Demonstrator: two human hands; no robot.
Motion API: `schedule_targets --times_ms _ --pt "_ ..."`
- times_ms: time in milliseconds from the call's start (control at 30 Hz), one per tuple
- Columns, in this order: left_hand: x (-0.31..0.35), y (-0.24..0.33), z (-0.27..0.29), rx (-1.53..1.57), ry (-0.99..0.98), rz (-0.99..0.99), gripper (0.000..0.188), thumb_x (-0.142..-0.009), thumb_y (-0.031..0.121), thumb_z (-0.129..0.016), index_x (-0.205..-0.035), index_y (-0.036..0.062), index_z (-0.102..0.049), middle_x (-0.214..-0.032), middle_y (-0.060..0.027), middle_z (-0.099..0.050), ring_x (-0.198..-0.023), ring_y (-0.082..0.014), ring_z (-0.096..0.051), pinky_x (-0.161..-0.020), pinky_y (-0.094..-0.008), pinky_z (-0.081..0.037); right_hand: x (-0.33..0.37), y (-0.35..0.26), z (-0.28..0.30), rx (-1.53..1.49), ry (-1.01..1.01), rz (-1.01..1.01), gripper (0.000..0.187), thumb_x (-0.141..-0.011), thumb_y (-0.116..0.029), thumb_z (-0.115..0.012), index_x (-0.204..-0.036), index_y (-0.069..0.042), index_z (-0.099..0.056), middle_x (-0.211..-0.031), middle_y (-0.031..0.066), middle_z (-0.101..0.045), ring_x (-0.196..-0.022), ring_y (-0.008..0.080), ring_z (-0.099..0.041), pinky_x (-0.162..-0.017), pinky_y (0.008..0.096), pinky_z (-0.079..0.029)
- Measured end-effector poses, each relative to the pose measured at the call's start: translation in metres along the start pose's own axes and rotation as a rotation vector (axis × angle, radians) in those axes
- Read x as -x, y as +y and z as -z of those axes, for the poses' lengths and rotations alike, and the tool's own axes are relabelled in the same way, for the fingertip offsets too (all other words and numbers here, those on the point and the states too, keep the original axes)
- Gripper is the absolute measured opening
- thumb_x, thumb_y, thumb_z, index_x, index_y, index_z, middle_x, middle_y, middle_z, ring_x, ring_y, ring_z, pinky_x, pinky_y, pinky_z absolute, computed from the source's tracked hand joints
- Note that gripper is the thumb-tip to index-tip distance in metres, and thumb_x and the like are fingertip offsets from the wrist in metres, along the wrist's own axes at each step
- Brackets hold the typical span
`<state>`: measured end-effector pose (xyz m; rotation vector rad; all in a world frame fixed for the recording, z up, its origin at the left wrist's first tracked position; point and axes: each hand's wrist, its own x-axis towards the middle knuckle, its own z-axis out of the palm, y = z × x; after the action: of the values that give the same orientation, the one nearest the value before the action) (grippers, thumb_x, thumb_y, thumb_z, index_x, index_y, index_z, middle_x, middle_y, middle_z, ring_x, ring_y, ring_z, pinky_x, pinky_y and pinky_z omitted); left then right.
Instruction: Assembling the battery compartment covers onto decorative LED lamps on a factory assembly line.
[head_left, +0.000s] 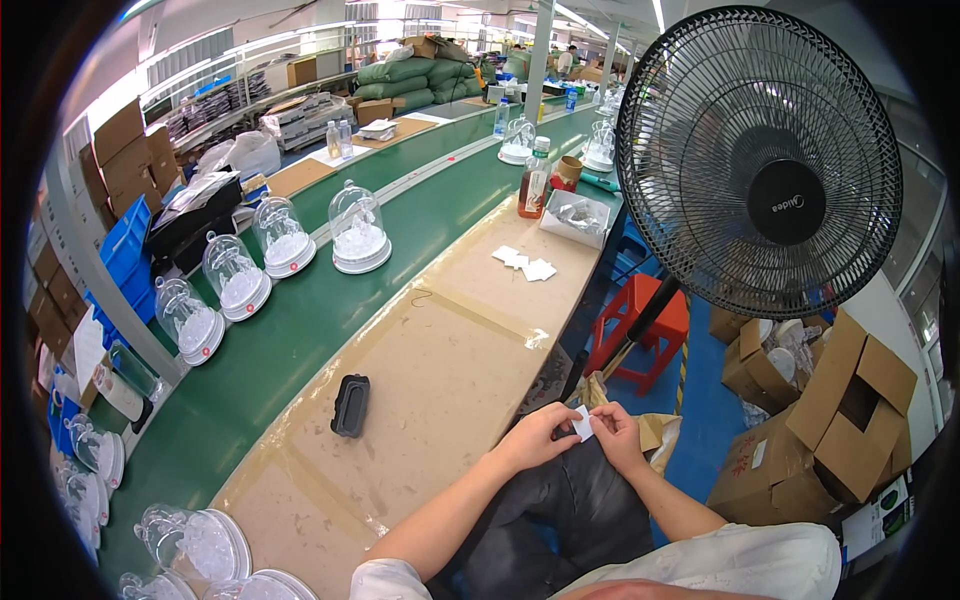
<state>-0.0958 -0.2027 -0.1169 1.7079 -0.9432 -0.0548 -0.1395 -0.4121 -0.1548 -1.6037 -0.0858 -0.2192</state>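
A long factory workbench with a tan tabletop (440,370) runs beside a green conveyor belt (290,350) carrying clear domed jars (358,232). Over the person's lap, just off the tabletop edge, the left hand (535,437) and right hand (617,432) both pinch a small white square slip (583,423), thin, flat and plain. A black standing fan (772,160) looms right.

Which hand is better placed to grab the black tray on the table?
Left. The left hand is nearer the black tray; the right hand sits farther off. Both pinch a white slip.
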Motion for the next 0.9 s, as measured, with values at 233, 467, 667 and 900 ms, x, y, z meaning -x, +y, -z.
schedule_targets --times_ms 233,467,667,900 --pt "0.000 0.001 0.000 0.014 0.002 0.005 0.028 -0.081 0.010 -0.071 -0.108 0.0054 -0.062 -0.087 -0.0079 -0.057 -0.072 -0.0180 -0.058 -0.065 -0.0290 -0.050 -0.001 0.005 0.002 -0.035 0.007 -0.001 0.011 -0.089 0.001 -0.063 -0.099 -0.003 -0.059 -0.088 -0.0039 -0.051 -0.077 0.0008 -0.051 -0.069 0.0139 -0.042" --pt "0.000 -0.004 -0.001 0.062 0.020 0.057 0.021 -0.081 0.001 -0.062 -0.102 0.0032 -0.062 -0.090 -0.0089 -0.059 -0.075 -0.0179 -0.061 -0.067 -0.0287 -0.050 0.000 -0.006 -0.008 -0.056 0.083 0.038 0.014 -0.088 0.001 -0.064 -0.101 -0.002 -0.061 -0.089 -0.0038 -0.049 -0.073 0.0009 -0.046 -0.065 0.0140 -0.038" --pt "0.001 0.001 0.000 0.070 0.027 0.037 0.020 -0.081 0.000 -0.060 -0.101 0.0020 -0.061 -0.090 -0.0105 -0.060 -0.078 -0.0193 -0.063 -0.069 -0.0298 -0.051 0.001 -0.003 -0.003 0.129 0.020 0.070 0.007 -0.087 -0.001 -0.066 -0.092 -0.002 -0.062 -0.088 -0.0039 -0.048 -0.069 0.0007 -0.043 -0.061 0.0147 -0.035" --pt "0.001 0.015 -0.002 0.133 -0.008 0.096 0.030 -0.081 0.000 -0.057 -0.111 -0.0002 -0.056 -0.093 -0.0142 -0.063 -0.083 -0.0252 -0.065 -0.074 -0.0333 -0.052 0.004 0.003 -0.005 0.059 0.180 0.012 0.006 -0.094 -0.005 -0.058 -0.098 -0.005 -0.054 -0.083 -0.0032 -0.057 -0.074 0.0020 -0.052 -0.067 0.0178 -0.043"
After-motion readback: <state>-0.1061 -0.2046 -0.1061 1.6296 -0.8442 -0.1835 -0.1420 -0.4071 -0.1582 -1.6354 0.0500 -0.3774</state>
